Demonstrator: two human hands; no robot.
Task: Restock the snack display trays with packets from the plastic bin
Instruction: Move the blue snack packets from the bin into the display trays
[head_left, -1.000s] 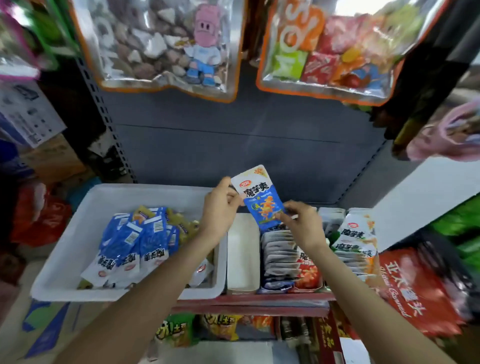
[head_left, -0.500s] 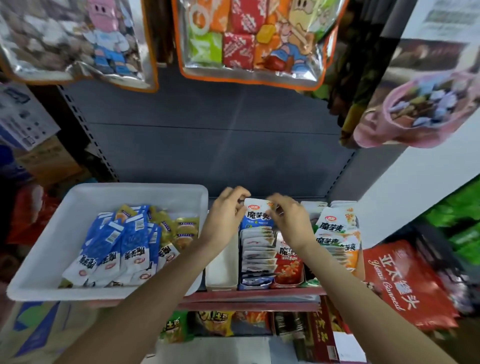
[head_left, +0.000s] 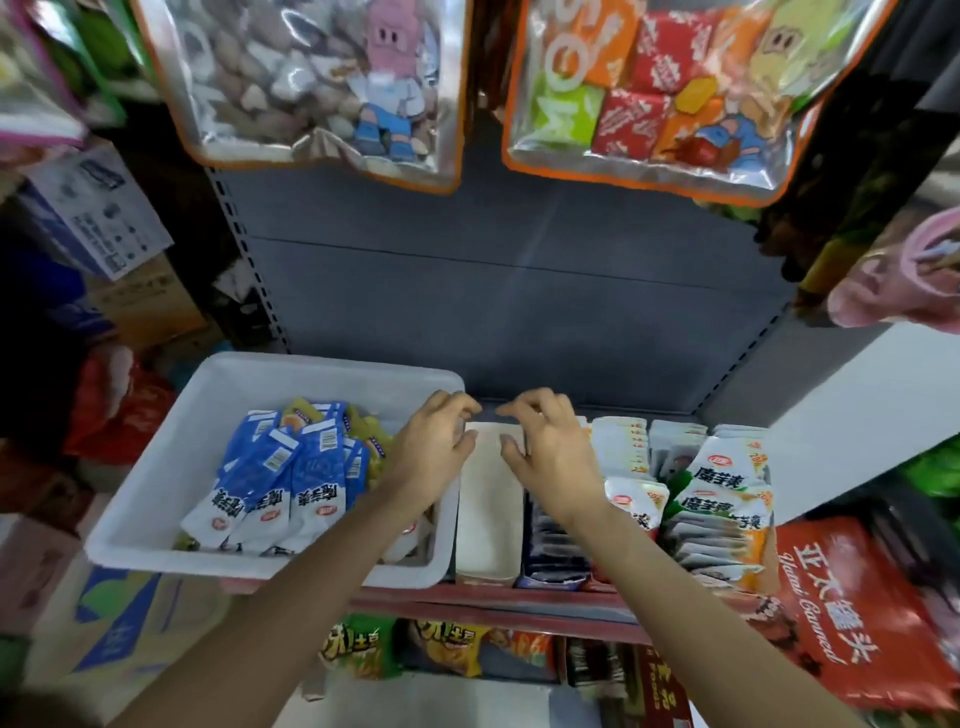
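Between both hands' spread, unladen fingers (head_left: 467, 408) sits the vacant white tray (head_left: 488, 514); blue packets (head_left: 291, 483) wait in the bin (head_left: 156, 467) left of them. Best stand packets upright, labels forward.

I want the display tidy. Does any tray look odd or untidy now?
Yes. The white tray beside the bin is empty, while its neighbours are full. On the right, packets lie loose and tilted over their row instead of standing in line.

Both hands (head_left: 434, 447) (head_left: 545, 449) fwd, fingers curled, empty.
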